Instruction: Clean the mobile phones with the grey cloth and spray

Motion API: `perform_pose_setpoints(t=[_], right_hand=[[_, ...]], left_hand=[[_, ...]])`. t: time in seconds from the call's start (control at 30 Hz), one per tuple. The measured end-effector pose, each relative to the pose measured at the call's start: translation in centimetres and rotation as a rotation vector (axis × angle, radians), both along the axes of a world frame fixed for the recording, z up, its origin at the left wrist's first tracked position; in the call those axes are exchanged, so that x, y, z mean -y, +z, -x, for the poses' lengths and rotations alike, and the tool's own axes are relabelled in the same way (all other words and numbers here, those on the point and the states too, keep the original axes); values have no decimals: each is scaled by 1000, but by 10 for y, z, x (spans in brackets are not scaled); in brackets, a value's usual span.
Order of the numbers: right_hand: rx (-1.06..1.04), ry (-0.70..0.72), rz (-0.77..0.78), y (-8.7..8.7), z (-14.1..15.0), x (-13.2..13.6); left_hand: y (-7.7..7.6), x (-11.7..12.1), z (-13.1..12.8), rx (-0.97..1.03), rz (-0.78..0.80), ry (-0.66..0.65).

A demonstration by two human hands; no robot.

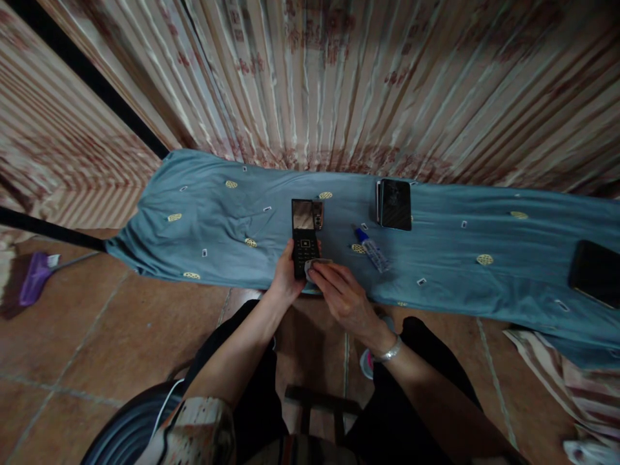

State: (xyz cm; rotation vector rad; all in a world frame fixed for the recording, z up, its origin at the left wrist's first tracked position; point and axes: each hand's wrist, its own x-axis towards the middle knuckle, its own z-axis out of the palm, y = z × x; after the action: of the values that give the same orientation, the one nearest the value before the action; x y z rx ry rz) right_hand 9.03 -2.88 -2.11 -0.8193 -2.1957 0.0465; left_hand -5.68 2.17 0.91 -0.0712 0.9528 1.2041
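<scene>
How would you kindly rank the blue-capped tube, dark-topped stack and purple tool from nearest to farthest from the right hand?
1. Tube, ahead, slightly right.
2. Stack, farther ahead, also right.
3. Purple tool, on the floor, far left.

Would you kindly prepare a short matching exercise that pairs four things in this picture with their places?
1. Black, open flip phone
2. Clear container with a blue cap
3. Purple tool with a grey handle
4. Silver-coloured wristband

A. On the brown tiled floor
B. In the left hand
C. Around the right wrist
D. Lying on the blue patterned cloth

Pairs: 1-B, 2-D, 3-A, 4-C
</scene>
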Motion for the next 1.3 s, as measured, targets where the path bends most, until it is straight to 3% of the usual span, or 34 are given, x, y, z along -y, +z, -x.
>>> perform_pose_setpoints(t=[0.47,0.7,1.0,1.3], right_hand=[[41,25,9,3,10,0],[-8,-1,-13,6,6,-3],[-85,-22,140,-2,1,-7],[-106,-100,192,-3,-7,-17]], left_hand=[[-1,8,-13,54,57,-103],[-3,0,-8,-5,-41,-49],[1,-4,-11,-31,-48,-33],[2,2,-14,-47,-3,-66]])
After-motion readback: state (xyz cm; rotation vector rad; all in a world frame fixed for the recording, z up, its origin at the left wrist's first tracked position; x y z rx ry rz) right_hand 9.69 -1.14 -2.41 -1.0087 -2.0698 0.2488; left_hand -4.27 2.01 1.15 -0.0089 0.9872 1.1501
